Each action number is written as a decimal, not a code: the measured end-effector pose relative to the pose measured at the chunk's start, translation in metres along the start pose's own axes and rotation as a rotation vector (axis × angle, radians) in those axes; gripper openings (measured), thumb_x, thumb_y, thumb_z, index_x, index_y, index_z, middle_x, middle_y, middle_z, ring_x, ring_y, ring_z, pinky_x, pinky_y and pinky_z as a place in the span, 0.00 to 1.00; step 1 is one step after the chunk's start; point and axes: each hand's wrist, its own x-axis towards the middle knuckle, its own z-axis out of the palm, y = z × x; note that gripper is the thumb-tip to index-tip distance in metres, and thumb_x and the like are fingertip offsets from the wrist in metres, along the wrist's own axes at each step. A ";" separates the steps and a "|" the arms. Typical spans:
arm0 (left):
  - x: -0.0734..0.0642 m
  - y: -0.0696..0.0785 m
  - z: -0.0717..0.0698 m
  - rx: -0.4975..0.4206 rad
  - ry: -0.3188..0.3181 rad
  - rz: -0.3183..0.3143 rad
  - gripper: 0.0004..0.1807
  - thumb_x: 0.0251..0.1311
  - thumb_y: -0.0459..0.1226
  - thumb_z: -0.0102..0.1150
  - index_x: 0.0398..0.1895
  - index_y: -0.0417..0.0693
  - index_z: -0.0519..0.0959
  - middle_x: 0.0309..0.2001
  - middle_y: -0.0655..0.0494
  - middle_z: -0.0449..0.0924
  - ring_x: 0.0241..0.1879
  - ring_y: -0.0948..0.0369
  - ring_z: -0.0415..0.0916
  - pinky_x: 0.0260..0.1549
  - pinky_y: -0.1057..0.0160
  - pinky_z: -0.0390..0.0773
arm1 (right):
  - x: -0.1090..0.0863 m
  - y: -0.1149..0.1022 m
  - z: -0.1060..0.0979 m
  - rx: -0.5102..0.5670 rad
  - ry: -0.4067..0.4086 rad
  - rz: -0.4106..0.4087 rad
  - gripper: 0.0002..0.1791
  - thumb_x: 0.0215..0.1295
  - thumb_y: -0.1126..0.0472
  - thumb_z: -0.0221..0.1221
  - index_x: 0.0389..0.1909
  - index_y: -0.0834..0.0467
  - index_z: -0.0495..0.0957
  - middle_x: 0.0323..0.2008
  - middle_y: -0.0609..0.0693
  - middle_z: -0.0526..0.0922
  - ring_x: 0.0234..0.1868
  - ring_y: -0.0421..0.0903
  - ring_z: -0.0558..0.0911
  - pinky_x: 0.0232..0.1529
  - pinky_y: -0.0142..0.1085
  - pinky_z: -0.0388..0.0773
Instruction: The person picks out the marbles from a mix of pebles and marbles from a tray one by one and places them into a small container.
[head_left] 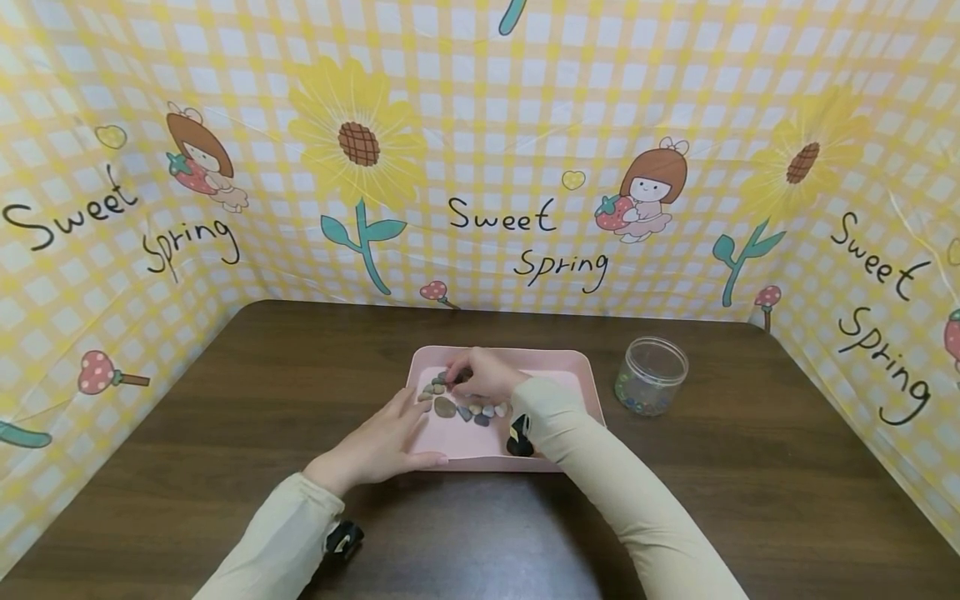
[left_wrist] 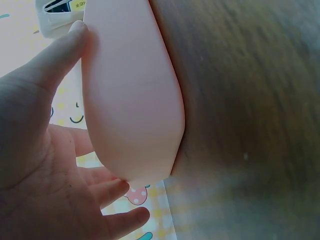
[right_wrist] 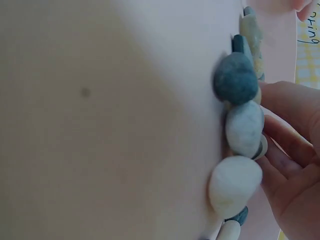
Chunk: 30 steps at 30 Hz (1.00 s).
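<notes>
A shallow pink tray (head_left: 465,442) on the table holds several smooth pebbles, among them a larger olive-brown pebble (head_left: 445,407) and a white pebble (right_wrist: 236,186). My left hand (head_left: 378,442) rests at the tray's near left corner, fingers spread and mostly straight. In the left wrist view, its thumb and fingertips touch the tray's outer wall (left_wrist: 132,100). Over the back left of the tray, my right hand (head_left: 487,377) bends its fingers and pinches a dark pebble (head_left: 463,376), partly hidden by them. In the right wrist view, the row of pebbles partly covers the fingertips.
Right of the tray stands a clear round jar (head_left: 651,377) with small colourful pieces at its bottom. A yellow checked cloth (head_left: 480,150) with printed flowers hangs behind and on both sides of the dark wooden table (head_left: 750,450).
</notes>
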 end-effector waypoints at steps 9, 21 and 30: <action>0.001 0.000 0.000 -0.001 -0.010 -0.010 0.46 0.52 0.57 0.61 0.65 0.36 0.62 0.69 0.29 0.50 0.67 0.37 0.56 0.61 0.42 0.64 | -0.002 0.000 -0.002 -0.009 0.005 -0.025 0.03 0.57 0.66 0.63 0.31 0.59 0.84 0.58 0.55 0.77 0.63 0.50 0.73 0.65 0.40 0.66; 0.002 -0.001 0.001 0.008 -0.013 -0.028 0.47 0.51 0.60 0.60 0.66 0.37 0.62 0.70 0.30 0.49 0.68 0.38 0.55 0.62 0.42 0.63 | -0.009 0.001 -0.019 -0.001 0.048 -0.079 0.07 0.56 0.63 0.64 0.36 0.59 0.85 0.58 0.55 0.77 0.61 0.51 0.74 0.60 0.38 0.72; 0.002 -0.001 0.001 0.015 0.000 -0.017 0.46 0.51 0.59 0.61 0.65 0.36 0.63 0.69 0.30 0.50 0.67 0.37 0.55 0.62 0.42 0.63 | -0.019 0.001 -0.037 0.017 0.105 -0.084 0.07 0.56 0.62 0.64 0.36 0.57 0.85 0.58 0.55 0.77 0.63 0.51 0.72 0.60 0.43 0.71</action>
